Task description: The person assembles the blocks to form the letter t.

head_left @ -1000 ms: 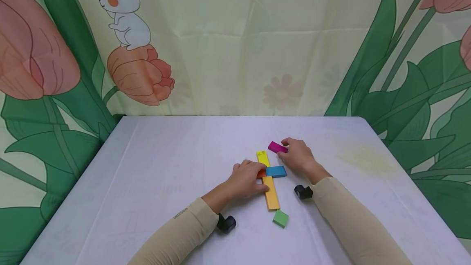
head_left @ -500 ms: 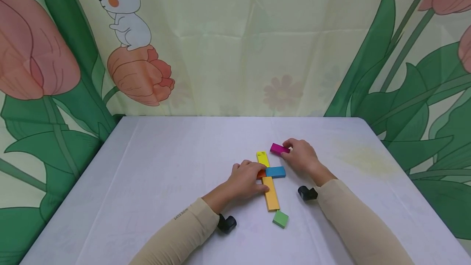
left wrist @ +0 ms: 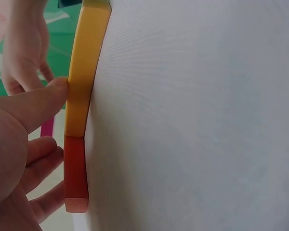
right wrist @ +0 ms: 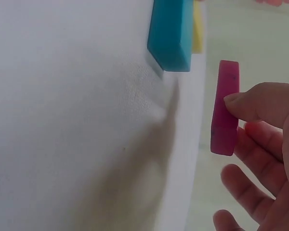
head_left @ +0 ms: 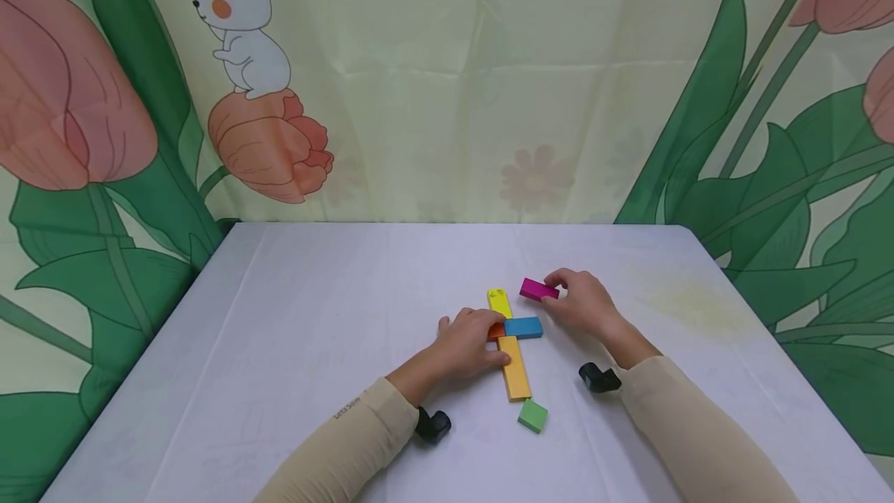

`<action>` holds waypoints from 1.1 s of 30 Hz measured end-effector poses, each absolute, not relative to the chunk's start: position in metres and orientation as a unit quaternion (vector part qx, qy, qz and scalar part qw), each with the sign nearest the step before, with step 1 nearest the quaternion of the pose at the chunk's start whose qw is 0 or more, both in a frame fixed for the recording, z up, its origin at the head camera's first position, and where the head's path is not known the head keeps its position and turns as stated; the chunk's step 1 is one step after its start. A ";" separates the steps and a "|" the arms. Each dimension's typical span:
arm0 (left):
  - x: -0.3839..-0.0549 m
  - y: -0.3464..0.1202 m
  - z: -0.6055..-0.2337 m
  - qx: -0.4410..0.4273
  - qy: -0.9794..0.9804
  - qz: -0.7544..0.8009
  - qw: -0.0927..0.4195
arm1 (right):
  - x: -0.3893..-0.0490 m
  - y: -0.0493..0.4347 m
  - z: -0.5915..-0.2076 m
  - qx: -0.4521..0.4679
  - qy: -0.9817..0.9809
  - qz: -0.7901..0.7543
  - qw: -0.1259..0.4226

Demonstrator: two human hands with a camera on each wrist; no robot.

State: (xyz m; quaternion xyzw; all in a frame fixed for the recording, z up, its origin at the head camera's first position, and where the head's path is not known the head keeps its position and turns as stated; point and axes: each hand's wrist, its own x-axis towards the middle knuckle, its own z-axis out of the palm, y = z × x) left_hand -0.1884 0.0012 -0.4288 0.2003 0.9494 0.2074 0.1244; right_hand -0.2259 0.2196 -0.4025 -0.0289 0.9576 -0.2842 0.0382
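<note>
My right hand (head_left: 583, 303) pinches a magenta block (head_left: 539, 289) between thumb and fingers; in the right wrist view the magenta block (right wrist: 226, 108) appears held above the table. My left hand (head_left: 468, 344) rests beside a flat arrangement of blocks. Its thumb touches the long orange-yellow block (left wrist: 84, 67), and its fingers lie by the red-orange block (left wrist: 75, 168), mostly covered in the head view. A blue block (head_left: 524, 327) lies to the right of the red-orange one. Behind them is a yellow block (head_left: 499, 300) with a small marking. A green block (head_left: 533, 415) sits turned at the near end.
A white cloth covers the table (head_left: 335, 293). Black wrist cameras (head_left: 599, 378) sit at both cuffs, close to the tabletop. Behind the far edge hangs a curtain (head_left: 419, 99) printed with tulips and a rabbit.
My right hand has drawn the magenta block slightly right and nearer, away from the yellow block. The left hand and the laid blocks stay in place.
</note>
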 end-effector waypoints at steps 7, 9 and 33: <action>-0.189 0.003 -0.428 0.187 0.944 0.232 0.142 | -0.211 0.226 -0.399 -0.048 0.958 -0.283 0.026; -0.189 0.003 -0.427 0.185 0.943 0.236 0.146 | -0.207 0.228 -0.398 -0.048 0.957 -0.284 0.024; -0.188 0.002 -0.429 0.188 0.941 0.238 0.148 | -0.164 0.239 -0.397 -0.087 0.950 -0.300 0.016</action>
